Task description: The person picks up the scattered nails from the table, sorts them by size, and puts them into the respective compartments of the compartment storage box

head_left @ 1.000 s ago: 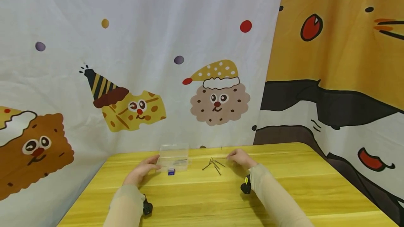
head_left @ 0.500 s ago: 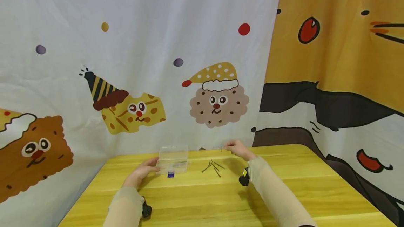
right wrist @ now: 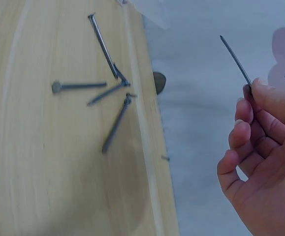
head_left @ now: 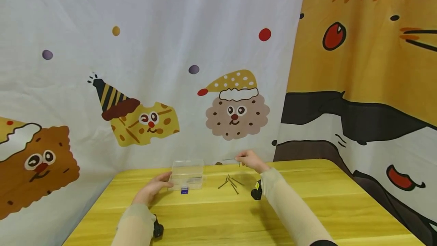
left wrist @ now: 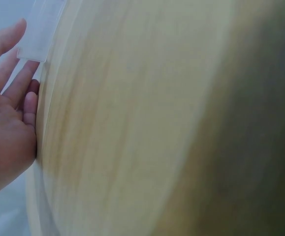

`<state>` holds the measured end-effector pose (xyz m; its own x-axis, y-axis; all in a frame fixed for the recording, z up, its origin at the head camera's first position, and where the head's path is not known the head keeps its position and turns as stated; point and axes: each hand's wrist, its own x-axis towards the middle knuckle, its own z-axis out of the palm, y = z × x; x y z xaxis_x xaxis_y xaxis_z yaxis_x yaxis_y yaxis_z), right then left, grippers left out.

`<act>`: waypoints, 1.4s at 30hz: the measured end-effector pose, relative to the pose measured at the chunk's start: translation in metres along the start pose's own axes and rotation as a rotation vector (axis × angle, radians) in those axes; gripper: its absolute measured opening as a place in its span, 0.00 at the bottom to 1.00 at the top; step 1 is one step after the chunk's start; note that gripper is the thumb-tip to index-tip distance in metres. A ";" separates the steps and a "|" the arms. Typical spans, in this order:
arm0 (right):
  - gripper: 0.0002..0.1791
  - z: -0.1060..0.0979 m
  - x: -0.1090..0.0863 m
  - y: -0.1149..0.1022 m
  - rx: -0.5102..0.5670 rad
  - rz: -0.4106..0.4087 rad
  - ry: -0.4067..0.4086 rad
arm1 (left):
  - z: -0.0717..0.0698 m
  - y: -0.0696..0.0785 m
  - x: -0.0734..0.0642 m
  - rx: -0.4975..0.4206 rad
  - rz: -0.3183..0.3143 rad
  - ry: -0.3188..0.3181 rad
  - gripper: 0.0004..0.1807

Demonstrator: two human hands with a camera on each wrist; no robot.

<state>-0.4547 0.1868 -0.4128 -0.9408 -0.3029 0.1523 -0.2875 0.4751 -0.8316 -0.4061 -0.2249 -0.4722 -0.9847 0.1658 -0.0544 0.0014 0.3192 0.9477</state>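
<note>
Step, apparently: carrying 1 nail (right wrist: 237, 61), clamped in right hand (head_left: 251, 160), lower centre. Left hand (head_left: 152, 189) at box (head_left: 187, 171), fingers apart. Next move likely needs steady pinch.

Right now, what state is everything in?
Clear box: open, lid raised.
Loose nails: lying close together on the table.
Held nail: off the table, pinched.
Right fingers: pinching that nail.
Left fingers: loosely extended at the box's side.
Curtain: hanging, lightly creased.
</note>
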 end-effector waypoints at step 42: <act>0.13 0.110 0.042 -0.033 -0.121 -0.181 -0.191 | 0.005 0.002 -0.004 -0.006 0.020 0.050 0.38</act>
<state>-0.4653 0.0675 -0.4375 -0.8247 -0.5364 0.1795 -0.4777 0.4907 -0.7287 -0.4008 -0.2205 -0.4716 -0.9919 0.1254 -0.0193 0.0208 0.3110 0.9502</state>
